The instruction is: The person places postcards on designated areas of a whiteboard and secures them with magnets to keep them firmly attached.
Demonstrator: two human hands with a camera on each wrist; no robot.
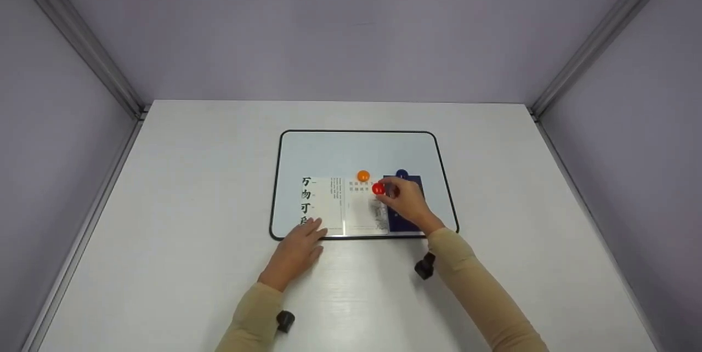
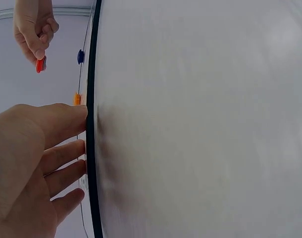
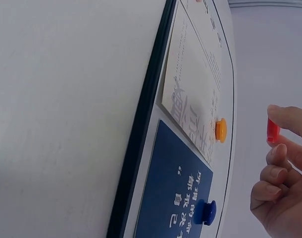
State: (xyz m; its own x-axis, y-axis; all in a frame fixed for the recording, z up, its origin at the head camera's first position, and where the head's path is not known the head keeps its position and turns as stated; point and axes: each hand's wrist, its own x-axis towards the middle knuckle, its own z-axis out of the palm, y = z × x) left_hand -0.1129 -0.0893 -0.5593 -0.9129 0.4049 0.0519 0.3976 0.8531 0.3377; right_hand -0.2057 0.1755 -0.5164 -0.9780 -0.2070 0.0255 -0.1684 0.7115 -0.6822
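My right hand (image 1: 407, 201) pinches a round red magnet (image 1: 378, 188) between thumb and index finger. In the right wrist view the red magnet (image 3: 273, 130) is held up off the board, its other fingers loosely curled. Below it lie a white card with a drawing (image 1: 359, 215) and a dark blue card (image 1: 405, 222) with white characters. An orange magnet (image 1: 363, 176) sits at the top edge of the white card, a blue magnet (image 3: 205, 212) on the blue card. My left hand (image 1: 296, 247) rests its extended fingertips on the lower-left card (image 1: 324, 201), beside large black characters.
The cards lie on a whiteboard (image 1: 356, 149) with a black rim, flat on a white table (image 1: 208, 176). Pale walls (image 1: 351, 28) stand behind and at both sides. A small black device (image 1: 424, 267) is at the right wrist, another (image 1: 285, 321) at the left.
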